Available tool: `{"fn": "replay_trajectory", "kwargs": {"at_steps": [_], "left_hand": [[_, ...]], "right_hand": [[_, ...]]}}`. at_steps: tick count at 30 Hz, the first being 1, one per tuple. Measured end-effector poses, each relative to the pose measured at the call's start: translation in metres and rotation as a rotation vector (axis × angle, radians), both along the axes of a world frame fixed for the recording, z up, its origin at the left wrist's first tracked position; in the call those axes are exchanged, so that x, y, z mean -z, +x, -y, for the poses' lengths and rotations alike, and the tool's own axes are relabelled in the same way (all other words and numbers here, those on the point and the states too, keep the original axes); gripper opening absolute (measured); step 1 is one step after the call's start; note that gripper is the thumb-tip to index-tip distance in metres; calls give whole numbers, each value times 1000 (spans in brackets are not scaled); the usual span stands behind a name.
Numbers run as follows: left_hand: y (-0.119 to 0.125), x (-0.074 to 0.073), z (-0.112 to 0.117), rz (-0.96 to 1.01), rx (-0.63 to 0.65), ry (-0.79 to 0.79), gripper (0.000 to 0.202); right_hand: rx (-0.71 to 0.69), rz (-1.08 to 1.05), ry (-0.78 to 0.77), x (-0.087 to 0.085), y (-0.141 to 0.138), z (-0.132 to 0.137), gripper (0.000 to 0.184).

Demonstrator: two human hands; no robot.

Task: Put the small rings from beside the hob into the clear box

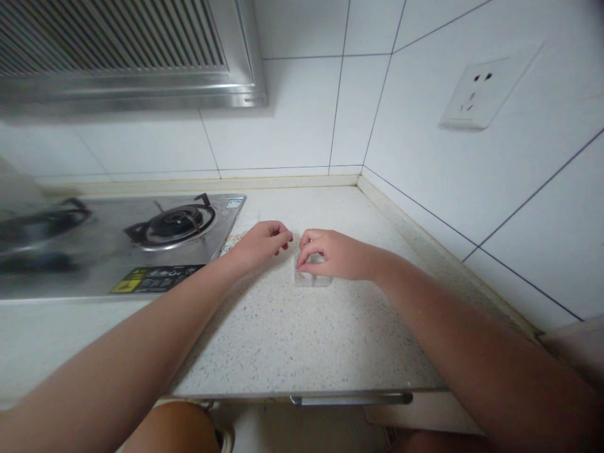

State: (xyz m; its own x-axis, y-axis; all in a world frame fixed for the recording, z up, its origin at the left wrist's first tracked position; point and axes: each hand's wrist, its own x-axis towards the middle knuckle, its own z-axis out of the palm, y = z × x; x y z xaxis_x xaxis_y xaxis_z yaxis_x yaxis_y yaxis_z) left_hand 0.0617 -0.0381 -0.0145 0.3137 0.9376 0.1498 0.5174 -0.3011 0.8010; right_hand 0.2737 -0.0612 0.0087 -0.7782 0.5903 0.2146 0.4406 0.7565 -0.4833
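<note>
A small clear plastic box sits on the speckled countertop. Over it is my right hand, thumb and forefinger pinched together at the box's left side. Whatever lies between those fingertips is too small to make out, and the hand covers much of the box. Just to the left, my left hand hovers with curled fingers, thumb against the forefinger. Its grip is closed, but what it may hold is hidden. Beside the left wrist, partly covered, lies a flat piece with a floral pattern.
A steel gas stove with a black burner stands left of my left hand. Above it hangs a range hood. Tiled walls meet at the back corner, with a socket on the right. A drawer handle runs below the counter edge.
</note>
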Motion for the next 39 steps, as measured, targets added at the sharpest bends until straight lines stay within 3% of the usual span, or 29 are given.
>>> {"fn": "replay_trajectory", "kwargs": {"at_steps": [5,9,15,20,29,39], "left_hand": [[-6,0,-4,-126,-32,127,24],[-17,-9,-6,-293,-124,294,28],[-49,-25,-16,-442,-305,400,29],[-79,-22,-33,-516,-401,432,28],[-104,0,-55,-723,-274,288,29],[-101,3,-55,-752,-156,198,28]], "right_hand": [[25,-21,46,-3,4,-1,14],[51,-42,84,-3,7,-2,12],[75,-48,116,-5,11,-4,13],[95,-16,166,-7,14,-5,15],[116,71,281,-5,19,-9,16],[126,100,315,-5,20,-9,17]]}}
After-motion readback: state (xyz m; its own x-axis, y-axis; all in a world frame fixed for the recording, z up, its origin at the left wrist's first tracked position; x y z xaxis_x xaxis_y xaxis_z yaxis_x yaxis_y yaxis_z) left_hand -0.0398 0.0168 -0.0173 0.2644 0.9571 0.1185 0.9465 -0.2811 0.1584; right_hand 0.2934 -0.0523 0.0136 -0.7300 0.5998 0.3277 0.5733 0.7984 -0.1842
